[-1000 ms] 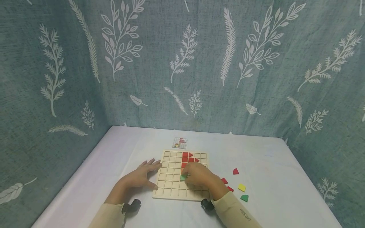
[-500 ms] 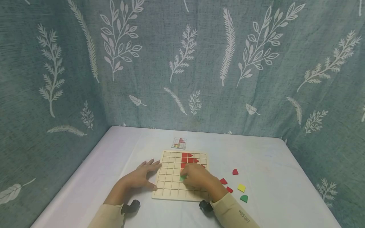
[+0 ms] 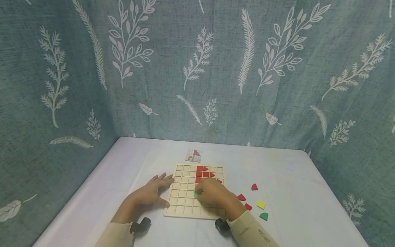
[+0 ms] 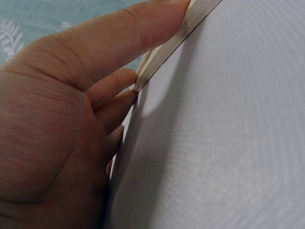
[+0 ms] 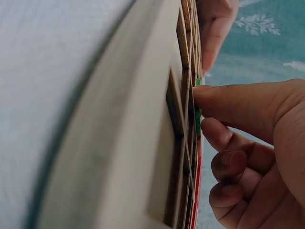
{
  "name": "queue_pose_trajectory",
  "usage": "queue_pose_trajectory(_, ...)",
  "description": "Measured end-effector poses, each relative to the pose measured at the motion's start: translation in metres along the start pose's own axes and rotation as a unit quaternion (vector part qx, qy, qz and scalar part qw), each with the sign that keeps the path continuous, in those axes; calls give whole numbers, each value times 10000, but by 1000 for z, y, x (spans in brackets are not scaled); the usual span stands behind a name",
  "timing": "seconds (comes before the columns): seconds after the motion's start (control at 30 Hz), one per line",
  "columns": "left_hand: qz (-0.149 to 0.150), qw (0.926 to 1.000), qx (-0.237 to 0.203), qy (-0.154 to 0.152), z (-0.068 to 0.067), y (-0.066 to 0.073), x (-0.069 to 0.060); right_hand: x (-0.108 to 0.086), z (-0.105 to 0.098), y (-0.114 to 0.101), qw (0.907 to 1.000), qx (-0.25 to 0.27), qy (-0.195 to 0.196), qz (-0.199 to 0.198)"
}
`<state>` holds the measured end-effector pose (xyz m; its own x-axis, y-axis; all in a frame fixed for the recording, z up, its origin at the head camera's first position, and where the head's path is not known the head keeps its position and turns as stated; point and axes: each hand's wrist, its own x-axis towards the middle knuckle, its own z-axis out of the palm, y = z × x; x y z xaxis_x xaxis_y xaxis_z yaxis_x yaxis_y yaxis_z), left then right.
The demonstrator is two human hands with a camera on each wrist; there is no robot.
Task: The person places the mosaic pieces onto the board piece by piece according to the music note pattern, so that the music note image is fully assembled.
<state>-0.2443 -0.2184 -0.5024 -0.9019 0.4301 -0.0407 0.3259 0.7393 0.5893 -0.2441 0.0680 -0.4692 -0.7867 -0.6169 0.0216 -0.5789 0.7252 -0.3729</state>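
Observation:
The wooden grid board (image 3: 182,193) lies on the white table. Spread fingers of the left hand (image 3: 150,192) touch its left edge, and the left wrist view shows the thumb over the board's side (image 4: 167,55). Over the board's middle, the right hand (image 3: 213,191) pinches a green piece (image 3: 196,194) between thumb and index finger, low in a cell. In the right wrist view this green piece (image 5: 198,123) shows beside the right thumb, other fingers curled. Several red pieces (image 3: 199,174) fill cells above it; the right hand partly hides the board.
Behind the board lies a small patterned card (image 3: 193,156). To its right are loose red pieces (image 3: 254,187), a yellow square (image 3: 261,204) and a green rounded piece (image 3: 263,216). A leaf-patterned curtain (image 3: 172,120) stands behind the table.

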Motion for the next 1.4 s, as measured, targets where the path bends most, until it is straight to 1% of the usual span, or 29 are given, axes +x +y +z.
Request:
queue_pose_trajectory(0.13,-10,10000,-24,-38,1,0,-1,-1,1,1,9999,101,-47,47)
queue_pose_trajectory(0.3,99,9999,-14,-118,1,0,-2,-8,-5,5,9995,285,-74,91)
queue_pose_trajectory(0.5,212,9997,-4,-107,1,2,-3,-17,-18,15,9998,168,-34,85)
queue_pose_trajectory(0.63,203,9997,-15,-112,2,2,-3,-25,-24,27,9996,16,-66,284)
queue_pose_trajectory(0.83,109,9999,29,-66,2,1,-2,-42,-34,48,9964,82,-175,830)
queue_pose_trajectory(1.0,44,9999,67,-65,1,0,-1,-55,-42,62,9933,77,-134,1147)
queue_pose_trajectory(1.1,54,10000,39,-59,-1,1,0,-62,-44,69,9915,57,-195,1283)
queue_pose_trajectory(1.17,74,9999,28,-66,-1,1,0,-66,-44,73,9917,41,-228,1263)
queue_pose_trajectory(1.23,93,9999,23,-79,-2,1,-1,-71,-45,76,9928,132,-253,1164)
queue_pose_trajectory(1.33,152,9998,17,-95,-2,1,-1,-79,-46,78,9932,422,-343,1031)
queue_pose_trajectory(1.4,184,9998,34,-114,-1,0,-1,-84,-47,79,9919,627,-493,985)
